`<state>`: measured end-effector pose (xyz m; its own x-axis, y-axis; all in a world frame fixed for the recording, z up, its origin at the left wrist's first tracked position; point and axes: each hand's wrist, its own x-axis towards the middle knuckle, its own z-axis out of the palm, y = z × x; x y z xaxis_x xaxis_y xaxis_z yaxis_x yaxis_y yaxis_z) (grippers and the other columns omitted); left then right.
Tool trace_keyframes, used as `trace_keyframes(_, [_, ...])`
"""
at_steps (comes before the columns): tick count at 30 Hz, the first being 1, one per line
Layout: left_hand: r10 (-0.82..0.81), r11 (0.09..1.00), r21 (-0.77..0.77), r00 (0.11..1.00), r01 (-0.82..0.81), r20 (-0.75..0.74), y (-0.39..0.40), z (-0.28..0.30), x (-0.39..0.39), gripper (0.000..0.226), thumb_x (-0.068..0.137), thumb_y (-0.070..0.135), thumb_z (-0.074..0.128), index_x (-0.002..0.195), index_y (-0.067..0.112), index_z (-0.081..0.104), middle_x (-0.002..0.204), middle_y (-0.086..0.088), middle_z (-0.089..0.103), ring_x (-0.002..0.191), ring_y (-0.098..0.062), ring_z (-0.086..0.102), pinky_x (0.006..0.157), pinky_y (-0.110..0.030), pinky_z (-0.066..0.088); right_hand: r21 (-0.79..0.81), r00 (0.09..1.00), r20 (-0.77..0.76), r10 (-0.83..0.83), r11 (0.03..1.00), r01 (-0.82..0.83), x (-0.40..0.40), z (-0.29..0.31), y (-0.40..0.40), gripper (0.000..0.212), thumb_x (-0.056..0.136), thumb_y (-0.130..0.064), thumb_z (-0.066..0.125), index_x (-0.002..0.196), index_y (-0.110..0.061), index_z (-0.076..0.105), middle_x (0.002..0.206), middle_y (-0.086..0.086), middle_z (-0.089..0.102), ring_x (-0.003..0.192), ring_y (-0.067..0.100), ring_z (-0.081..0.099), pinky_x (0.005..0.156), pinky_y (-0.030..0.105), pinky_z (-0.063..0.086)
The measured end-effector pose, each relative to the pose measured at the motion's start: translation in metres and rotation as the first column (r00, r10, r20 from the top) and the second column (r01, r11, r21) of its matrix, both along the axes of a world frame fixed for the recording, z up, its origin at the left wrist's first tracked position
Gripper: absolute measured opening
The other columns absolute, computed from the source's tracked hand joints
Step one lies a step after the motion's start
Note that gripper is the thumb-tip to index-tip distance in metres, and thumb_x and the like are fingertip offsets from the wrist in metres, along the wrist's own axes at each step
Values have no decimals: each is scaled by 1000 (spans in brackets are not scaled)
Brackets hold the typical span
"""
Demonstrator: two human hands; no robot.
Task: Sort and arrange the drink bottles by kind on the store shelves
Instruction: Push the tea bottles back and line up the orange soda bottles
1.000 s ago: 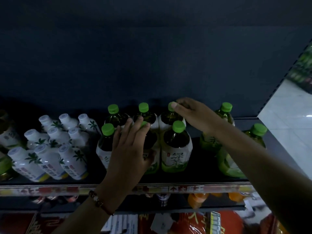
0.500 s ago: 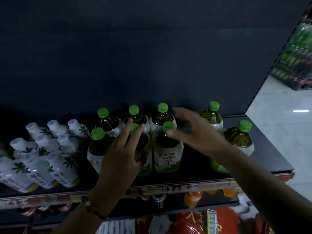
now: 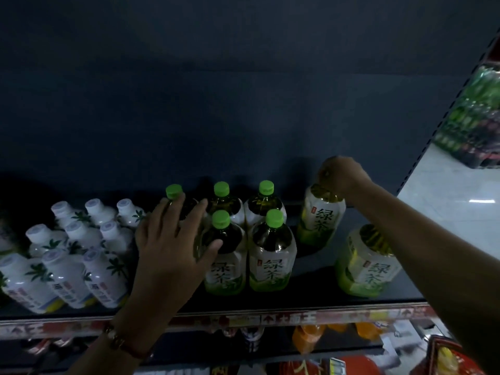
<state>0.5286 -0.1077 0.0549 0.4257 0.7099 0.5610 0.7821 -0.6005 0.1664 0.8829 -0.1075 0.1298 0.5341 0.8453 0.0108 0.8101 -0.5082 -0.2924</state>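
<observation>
Several green tea bottles with green caps [image 3: 272, 255] stand grouped mid-shelf. My left hand [image 3: 173, 250] lies with straight, spread fingers against the front left bottle of that group, hiding most of it. My right hand [image 3: 339, 175] grips the capped top of a separate green tea bottle [image 3: 320, 217] at the back right; its cap is hidden under my fingers. Another green tea bottle [image 3: 368, 263] stands alone at the front right, its cap hidden behind my forearm. Several white bottles with palm-leaf labels [image 3: 67, 274] fill the shelf's left part.
The dark shelf [image 3: 311, 299] has a red price strip [image 3: 270, 319] along its front edge and ends at the right by a pale floor [image 3: 460, 201]. Orange bottles [image 3: 305, 338] sit on the shelf below. Packs of green bottles [image 3: 476, 123] lie on the floor far right.
My right hand moved right, from the grouped bottles to the back right bottle, and closed on its top. My left hand stayed on the front left bottle.
</observation>
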Motion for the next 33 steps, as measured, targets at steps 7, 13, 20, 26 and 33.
trace_keyframes(7, [20,949,-316,992,21,128,4,-4,-19,76,88,64,56,153,41,24,166,4,6,146,-29,25,108,-46,36,57,989,55,136,989,-140,-32,18,47,14,89,-22,62,95,-16,73,101,8,69,83,22,60,68,29,46])
trace_keyframes(13, [-23,892,-424,954,154,299,11,-9,-29,82,86,73,43,154,48,3,165,15,-2,149,-17,20,103,-34,38,69,953,120,279,955,-289,-79,48,97,21,87,-24,67,103,-12,74,110,9,69,101,26,64,86,37,54])
trace_keyframes(20, [-74,949,-259,927,178,368,9,-19,-36,87,92,49,56,154,44,-5,162,8,23,144,-7,30,103,-29,43,-40,939,50,339,941,-337,-158,44,147,21,88,-26,67,84,-5,70,105,12,69,92,23,66,75,31,54])
trace_keyframes(26, [-113,917,-317,920,242,375,19,-25,-49,88,84,63,54,150,56,-5,148,41,18,138,17,20,102,-8,28,-70,925,-35,378,923,-379,-209,12,170,29,78,-24,77,99,-5,71,103,12,71,93,25,67,80,34,57])
trace_keyframes(33, [-113,914,-345,949,215,293,23,-27,-53,88,83,66,52,144,60,-11,137,43,18,128,30,8,94,1,21,-81,905,-110,412,903,-421,-230,8,178,42,83,-38,73,107,-4,68,111,10,68,102,23,64,91,36,53])
